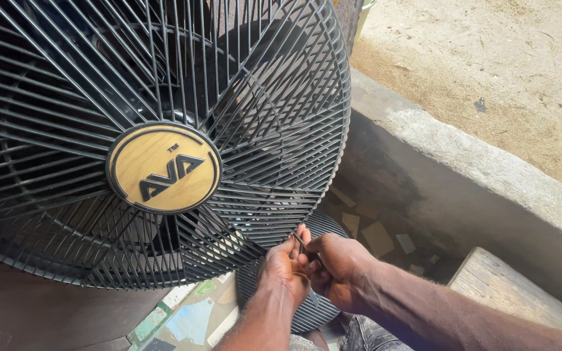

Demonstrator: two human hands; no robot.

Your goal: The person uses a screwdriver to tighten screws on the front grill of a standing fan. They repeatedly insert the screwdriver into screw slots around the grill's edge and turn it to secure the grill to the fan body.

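1. Filling most of the view, the large black round plastic fan grille (157, 78) stands upright, its lower right rim meeting both hands.
2. Left hand (283, 272) is curled, fingers pressed against the rim's lower edge.
3. Right hand (336, 266) pinches a thin dark metal clip or tool (302, 244) at the rim; which one cannot be told.
4. A round wood-coloured centre badge (164, 168) sits at the grille's hub.
5. A second black ribbed grille (313, 312) lies below the hands.
6. A grey concrete ledge (463, 162) runs to the right, sandy ground (489, 58) beyond it.
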